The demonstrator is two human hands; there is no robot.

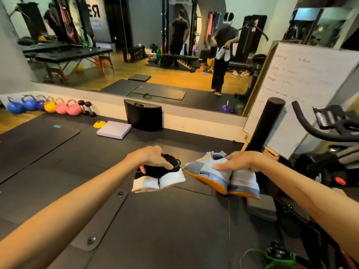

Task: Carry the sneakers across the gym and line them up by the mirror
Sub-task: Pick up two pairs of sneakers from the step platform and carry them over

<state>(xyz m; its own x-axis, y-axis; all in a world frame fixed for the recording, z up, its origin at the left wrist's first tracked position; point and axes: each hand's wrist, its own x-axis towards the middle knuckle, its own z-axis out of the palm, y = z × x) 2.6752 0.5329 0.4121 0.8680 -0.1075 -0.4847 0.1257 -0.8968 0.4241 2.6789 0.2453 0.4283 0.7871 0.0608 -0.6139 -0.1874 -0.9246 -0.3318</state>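
Note:
My left hand (pixel 153 157) grips a pair of black sneakers with thick white soles (pixel 158 180), held together from above. In my right hand (pixel 240 162) is a pair of grey-white sneakers with orange soles (pixel 211 176), also pinched together at the collars. Both pairs hang in the air above the dark rubber floor mats (pixel 165 220). The wall mirror (pixel 136 61) runs across the far side, above a low white ledge (pixel 194 118). It reflects a person holding the shoes.
Coloured kettlebells (pixel 44 106) and dumbbells (pixel 87 107) line the ledge at left. A yellow cone (pixel 99 124), a pale foam pad (pixel 114 129) and a black curved box (pixel 143 114) sit by the ledge. A whiteboard (pixel 295 90), black post (pixel 264 125) and exercise bike (pixel 328 129) crowd the right.

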